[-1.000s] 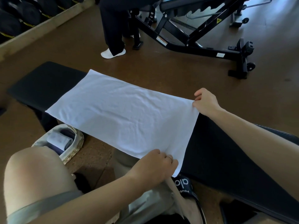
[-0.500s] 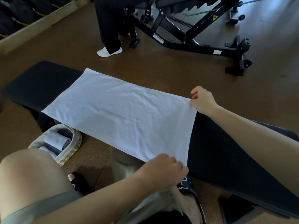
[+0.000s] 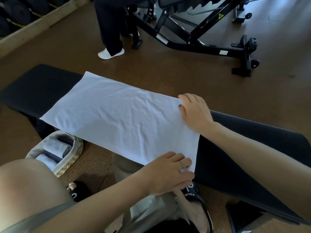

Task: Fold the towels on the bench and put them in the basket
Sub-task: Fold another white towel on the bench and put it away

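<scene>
A white towel lies spread flat across the black bench. My left hand pinches the towel's near right corner at the bench's front edge. My right hand sits on the far right corner, thumb on top of the cloth and fingers curled at the far edge. On the floor at the lower left stands the woven basket, partly hidden by my knee. It holds rolled towels.
A person in dark trousers and white shoes stands beyond the bench beside a black adjustable gym bench frame. Dark weights line the upper left. My sandalled feet are under the bench's near side.
My right hand has slid from the corner's tip onto the towel and lies flatter. My left hand moved a little right along the near corner. The towel stays flat.
</scene>
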